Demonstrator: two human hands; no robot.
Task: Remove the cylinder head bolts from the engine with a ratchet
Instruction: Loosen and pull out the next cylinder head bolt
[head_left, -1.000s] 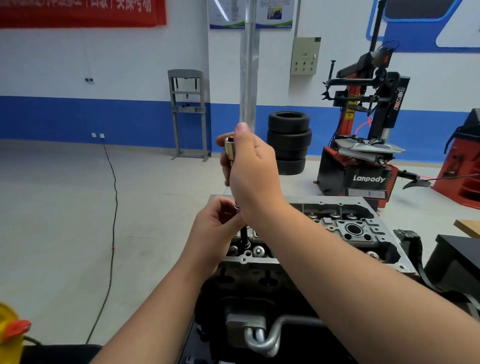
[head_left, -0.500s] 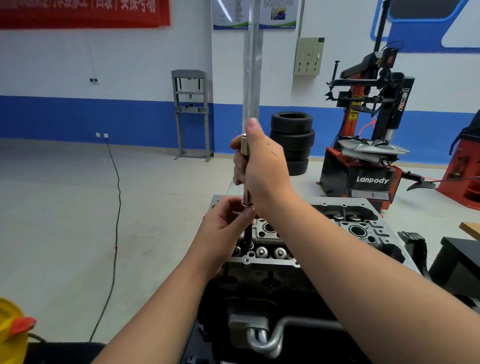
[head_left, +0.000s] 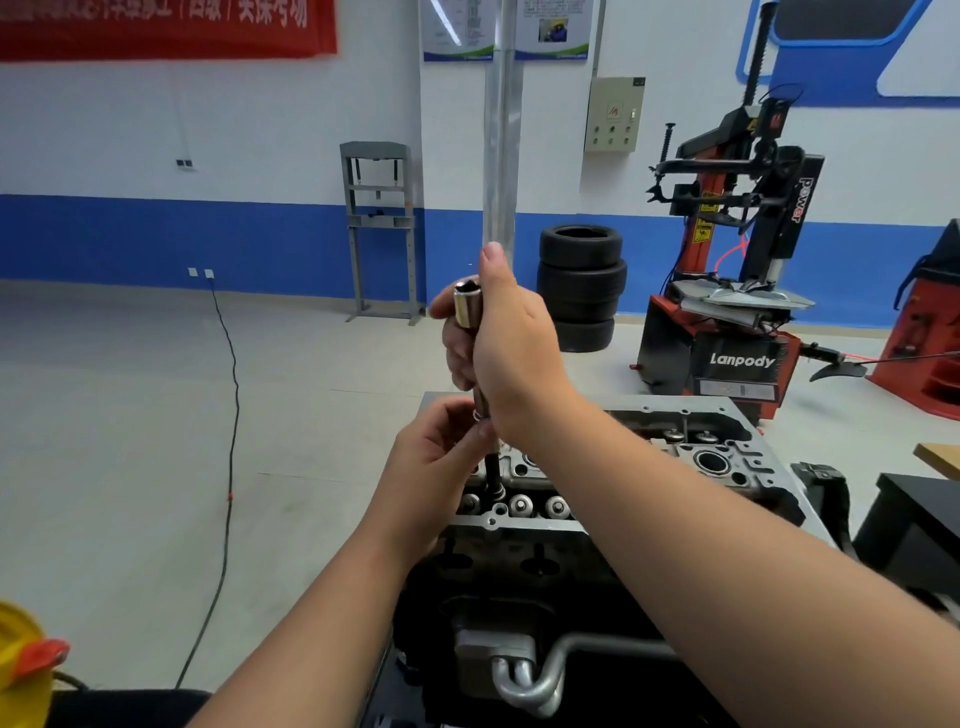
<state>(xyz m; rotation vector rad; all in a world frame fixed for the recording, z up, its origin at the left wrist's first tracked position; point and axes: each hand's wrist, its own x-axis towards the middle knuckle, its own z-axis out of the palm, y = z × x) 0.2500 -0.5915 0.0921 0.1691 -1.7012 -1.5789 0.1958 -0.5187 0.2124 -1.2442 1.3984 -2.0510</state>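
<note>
Right hand (head_left: 511, 343) had risen slightly, gripping extension bar (head_left: 470, 332) upright; left hand (head_left: 441, 462) pinched its lower shaft, steadying it over cylinder head (head_left: 717, 467).

This is a car repair workshop, likely a training one. A red and black tyre changer (head_left: 727, 291) marked "Lanpody" stands by the blue and white wall, with a stack of 3 tyres (head_left: 581, 287) beside it. A grey shop press frame (head_left: 381, 228) stands against the wall farther left. A bare engine (head_left: 597, 525) sits on a stand, and a red banner (head_left: 166, 26) and posters (head_left: 506, 28) hang above.
</note>
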